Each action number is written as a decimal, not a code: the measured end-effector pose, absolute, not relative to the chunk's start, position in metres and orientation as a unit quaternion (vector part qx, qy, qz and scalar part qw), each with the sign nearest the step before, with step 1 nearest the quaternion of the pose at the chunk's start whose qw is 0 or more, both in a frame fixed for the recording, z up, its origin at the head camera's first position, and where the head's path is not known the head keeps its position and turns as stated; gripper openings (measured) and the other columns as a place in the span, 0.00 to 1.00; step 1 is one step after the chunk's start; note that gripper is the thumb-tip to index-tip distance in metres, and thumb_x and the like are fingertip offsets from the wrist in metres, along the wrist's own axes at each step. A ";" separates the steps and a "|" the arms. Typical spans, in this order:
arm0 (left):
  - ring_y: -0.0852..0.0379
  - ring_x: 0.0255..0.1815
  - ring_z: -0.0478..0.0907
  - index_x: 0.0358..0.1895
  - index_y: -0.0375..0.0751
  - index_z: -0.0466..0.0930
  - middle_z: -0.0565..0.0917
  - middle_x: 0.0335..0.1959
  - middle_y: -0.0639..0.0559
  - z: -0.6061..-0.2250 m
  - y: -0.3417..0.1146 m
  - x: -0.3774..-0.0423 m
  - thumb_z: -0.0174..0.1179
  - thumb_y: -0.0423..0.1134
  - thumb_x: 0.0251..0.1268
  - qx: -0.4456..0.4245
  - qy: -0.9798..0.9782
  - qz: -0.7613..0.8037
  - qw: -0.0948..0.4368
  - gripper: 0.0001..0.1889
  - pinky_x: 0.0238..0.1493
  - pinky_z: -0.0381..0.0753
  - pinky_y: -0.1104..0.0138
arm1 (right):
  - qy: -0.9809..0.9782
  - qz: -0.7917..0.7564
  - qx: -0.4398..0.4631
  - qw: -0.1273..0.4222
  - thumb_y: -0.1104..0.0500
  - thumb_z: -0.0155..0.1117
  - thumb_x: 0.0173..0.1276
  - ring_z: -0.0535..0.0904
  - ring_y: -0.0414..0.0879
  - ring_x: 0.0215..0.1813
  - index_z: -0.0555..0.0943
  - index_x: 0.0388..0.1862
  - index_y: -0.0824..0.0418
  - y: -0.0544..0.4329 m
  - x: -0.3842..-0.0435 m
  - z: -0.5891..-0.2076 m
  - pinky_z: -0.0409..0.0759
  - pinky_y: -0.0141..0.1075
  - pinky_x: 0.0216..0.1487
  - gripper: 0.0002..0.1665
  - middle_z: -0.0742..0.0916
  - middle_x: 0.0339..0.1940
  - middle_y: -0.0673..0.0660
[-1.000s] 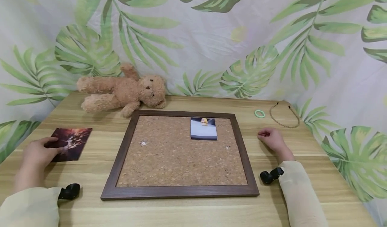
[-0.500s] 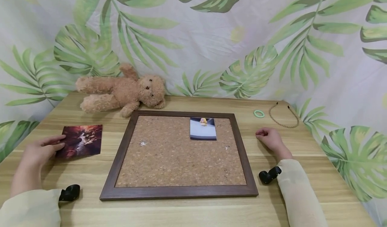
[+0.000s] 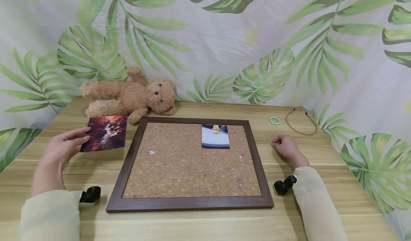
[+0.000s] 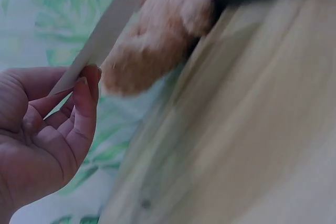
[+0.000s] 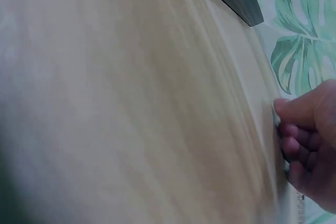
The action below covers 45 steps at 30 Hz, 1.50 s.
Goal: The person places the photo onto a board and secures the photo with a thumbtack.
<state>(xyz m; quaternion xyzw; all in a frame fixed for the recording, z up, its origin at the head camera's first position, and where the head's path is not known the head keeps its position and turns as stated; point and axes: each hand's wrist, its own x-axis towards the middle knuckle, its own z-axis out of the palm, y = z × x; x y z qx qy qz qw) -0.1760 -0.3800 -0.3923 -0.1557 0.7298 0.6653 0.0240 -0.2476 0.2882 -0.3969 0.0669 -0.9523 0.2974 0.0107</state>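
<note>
My left hand (image 3: 64,146) pinches a dark red photo (image 3: 106,133) by its left edge between thumb and fingers. The photo is raised above the table, left of the board. In the left wrist view its pale back (image 4: 107,32) tilts upward from the fingertips. A cork board (image 3: 186,169) in a brown frame lies flat in the middle. Another photo (image 3: 215,141), with a small yellow figure on it, lies on the cork at upper right. My right hand (image 3: 287,148) rests on the table right of the board, fingers loosely curled around nothing.
A plush teddy bear (image 3: 135,95) lies on its side at the back left, close behind the held photo. A green ring (image 3: 274,120) and a thin braided headband (image 3: 302,132) lie at the back right. A leaf-print curtain (image 3: 212,48) hangs behind the table (image 3: 192,226).
My left hand has lifted the dark red photo off the table and carried it right and away from me, toward the board's left edge. The right hand stays in place.
</note>
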 end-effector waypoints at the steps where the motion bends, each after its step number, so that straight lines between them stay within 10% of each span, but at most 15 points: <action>1: 0.78 0.46 0.64 0.58 0.61 0.67 0.53 0.63 0.63 -0.394 -0.377 -0.181 0.63 0.47 0.48 -0.145 0.741 0.655 0.026 0.30 0.35 0.69 0.80 | -0.950 0.306 0.064 0.005 0.66 0.55 0.58 0.69 0.46 0.25 0.74 0.28 0.72 0.288 -0.248 -0.395 0.67 0.35 0.28 0.06 0.76 0.22 0.57; 8: 0.71 0.41 0.70 0.56 0.56 0.70 0.67 0.51 0.58 -0.379 -0.328 -0.197 0.61 0.42 0.52 -0.097 0.745 0.660 0.014 0.24 0.36 0.71 0.77 | -0.924 0.379 0.052 -0.013 0.67 0.55 0.57 0.73 0.44 0.24 0.74 0.30 0.74 0.278 -0.250 -0.379 0.71 0.33 0.25 0.07 0.78 0.22 0.57; 16: 0.74 0.39 0.67 0.62 0.43 0.62 0.50 0.64 0.40 -0.345 -0.270 -0.194 0.57 0.42 0.56 -0.064 0.755 0.651 0.044 0.29 0.36 0.69 0.80 | -0.897 0.438 0.059 -0.003 0.67 0.54 0.59 0.76 0.48 0.28 0.74 0.34 0.75 0.260 -0.263 -0.355 0.74 0.43 0.33 0.09 0.79 0.28 0.66; 26: 0.70 0.24 0.66 0.60 0.34 0.63 0.55 0.62 0.42 -0.351 -0.222 -0.215 0.56 0.35 0.57 -0.055 0.774 0.631 0.026 0.26 0.28 0.68 0.75 | -0.869 0.490 0.071 -0.006 0.68 0.54 0.60 0.77 0.50 0.33 0.74 0.41 0.78 0.223 -0.275 -0.335 0.75 0.38 0.36 0.13 0.78 0.36 0.70; 29: 0.68 0.18 0.64 0.59 0.33 0.64 0.72 0.43 0.45 -0.357 -0.210 -0.218 0.55 0.33 0.57 -0.051 0.782 0.621 0.028 0.25 0.23 0.66 0.73 | -0.863 0.502 0.065 -0.001 0.69 0.53 0.60 0.77 0.52 0.33 0.74 0.41 0.79 0.211 -0.276 -0.333 0.75 0.37 0.36 0.13 0.78 0.36 0.71; 34: 0.65 0.15 0.63 0.56 0.32 0.68 0.70 0.19 0.56 -0.370 -0.201 -0.223 0.56 0.30 0.54 -0.051 0.798 0.599 0.039 0.23 0.20 0.65 0.70 | -0.850 0.524 0.057 0.008 0.69 0.53 0.61 0.77 0.50 0.31 0.74 0.40 0.80 0.197 -0.278 -0.334 0.75 0.40 0.37 0.13 0.78 0.35 0.71; 40: 0.64 0.19 0.64 0.55 0.30 0.68 0.65 0.56 0.40 -0.377 -0.197 -0.225 0.54 0.28 0.55 -0.049 0.817 0.571 0.063 0.21 0.23 0.67 0.71 | -0.831 0.555 0.044 0.000 0.70 0.52 0.61 0.75 0.41 0.24 0.73 0.39 0.82 0.188 -0.280 -0.338 0.76 0.41 0.36 0.13 0.77 0.34 0.73; 45: 0.63 0.21 0.65 0.54 0.30 0.69 0.66 0.55 0.35 -0.380 -0.195 -0.224 0.54 0.27 0.55 -0.056 0.837 0.541 0.061 0.21 0.24 0.68 0.70 | -0.826 0.562 0.025 -0.015 0.68 0.51 0.62 0.77 0.44 0.26 0.73 0.41 0.81 0.182 -0.279 -0.340 0.75 0.41 0.38 0.14 0.78 0.34 0.72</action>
